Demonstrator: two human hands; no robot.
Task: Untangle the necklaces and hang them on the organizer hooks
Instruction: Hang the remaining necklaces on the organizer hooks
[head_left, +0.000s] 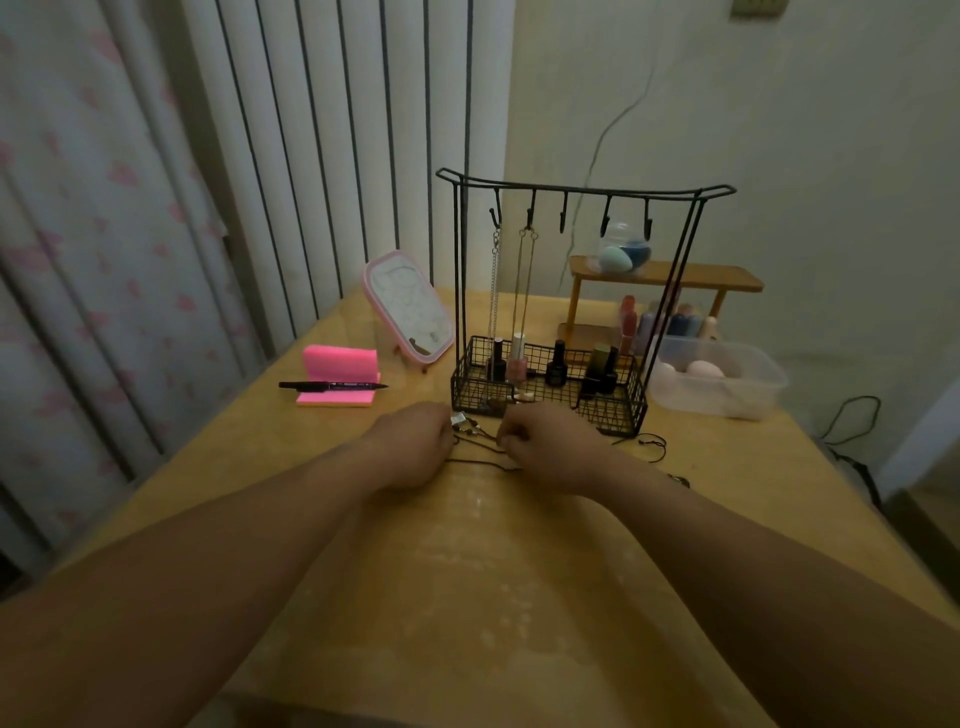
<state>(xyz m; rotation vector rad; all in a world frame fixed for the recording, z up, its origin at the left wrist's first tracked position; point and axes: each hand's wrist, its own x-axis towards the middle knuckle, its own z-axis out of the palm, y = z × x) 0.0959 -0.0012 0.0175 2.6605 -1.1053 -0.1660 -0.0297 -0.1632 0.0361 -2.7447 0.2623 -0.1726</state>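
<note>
A black wire organizer (576, 188) stands at the back of the wooden table, with several hooks under its top bar. A silver chain necklace (495, 291) hangs from the leftmost hook and a second thin chain necklace (525, 291) from the hook beside it. On the table just in front of the organizer's basket lies a tangled dark cord necklace (478, 435) with small beads and a silvery pendant. My left hand (415, 444) and my right hand (545, 441) are on either side of it, each with curled fingers pinching the cord.
Nail polish bottles (557, 361) stand in the organizer's basket. A pink-framed mirror (410, 306), pink sticky notes (337, 397) and a black marker (332, 385) are at the left. A clear plastic tub (719, 382) and a wooden shelf (665, 275) stand at the right. More dark cord (649, 444) lies right of my hands.
</note>
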